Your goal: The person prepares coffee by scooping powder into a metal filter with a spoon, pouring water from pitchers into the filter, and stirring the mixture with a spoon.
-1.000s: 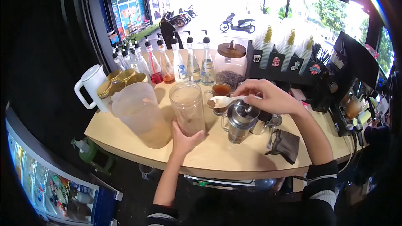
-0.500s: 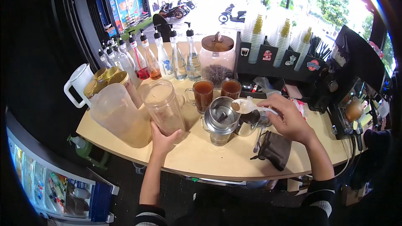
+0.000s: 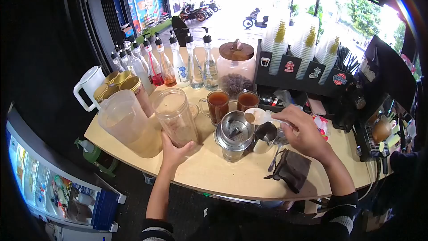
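"What's the right hand got, right of centre?"
"A white scoop, pinched by its handle, brown powder inside, by the metal filter. The left hand curls round a clear jar, left of centre."
"Room to move?"
"Pale worktop runs to its curved edge, lower centre. Stickers, upper right: lettering too small."

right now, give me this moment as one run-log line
left hand: grips clear jar | right hand: holds white scoop with brown powder | scoop: by metal drip filter | behind filter: two glass mugs
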Available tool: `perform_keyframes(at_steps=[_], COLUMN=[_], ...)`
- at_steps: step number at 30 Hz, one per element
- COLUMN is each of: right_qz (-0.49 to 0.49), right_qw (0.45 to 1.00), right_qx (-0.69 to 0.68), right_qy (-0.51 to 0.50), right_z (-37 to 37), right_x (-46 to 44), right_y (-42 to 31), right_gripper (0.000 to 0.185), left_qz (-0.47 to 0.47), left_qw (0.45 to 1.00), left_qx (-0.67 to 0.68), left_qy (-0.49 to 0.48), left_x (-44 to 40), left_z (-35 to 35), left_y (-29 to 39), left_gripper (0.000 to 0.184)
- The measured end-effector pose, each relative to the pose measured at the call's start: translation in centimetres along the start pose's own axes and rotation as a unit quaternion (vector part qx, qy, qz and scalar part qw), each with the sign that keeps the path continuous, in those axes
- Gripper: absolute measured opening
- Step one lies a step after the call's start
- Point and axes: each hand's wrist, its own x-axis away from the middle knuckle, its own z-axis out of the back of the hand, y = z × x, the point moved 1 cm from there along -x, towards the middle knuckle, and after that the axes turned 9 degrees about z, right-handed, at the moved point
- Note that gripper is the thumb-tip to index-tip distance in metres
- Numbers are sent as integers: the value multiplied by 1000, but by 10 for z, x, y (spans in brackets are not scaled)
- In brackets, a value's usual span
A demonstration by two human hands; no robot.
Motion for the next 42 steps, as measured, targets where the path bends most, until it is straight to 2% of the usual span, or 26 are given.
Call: perform_keyframes(at_steps=[2,5,7,11,16,22,32,34,38,42], right_qz=[-4,7,26,15,84,97,84,101,113,58], right_qw=[1000,1000,999,999,995,993,993,991,988,995], right_qx=[-9,-21,13,-9,1,7,12,31,41,32], right_qy=[15,11,44,40,47,66,80,77,93,70], right_z=[0,-4,-8,-18,-28,-32,-29,-32,-33,-36], right_x=[-3,-6,-8,-11,-12,-8,3,6,17,26], right_y=[3,11,15,12,18,23,25,28,24,13], right_gripper=[28,28,28,28,31,34,38,40,41,45], left_qz=[-8,-8,6,0,-15,11,4,5,-9,-14], left_qw=[999,1000,1000,1000,1000,999,999,1000,1000,999], left_qx=[-34,-26,4,-6,-11,39,46,-12,-5,-30], left_qy=[-3,-7,5,9,18,5,9,-10,-8,-4], left_x=[-1,-2,-1,-1,-2,1,4,5,1,1], left_z=[0,-1,-3,-3,-3,-6,-6,-3,-2,-2], left_y=[-3,0,7,6,-1,5,20,21,12,15], left_gripper=[96,98,98,99,97,92,88,95,95,96])
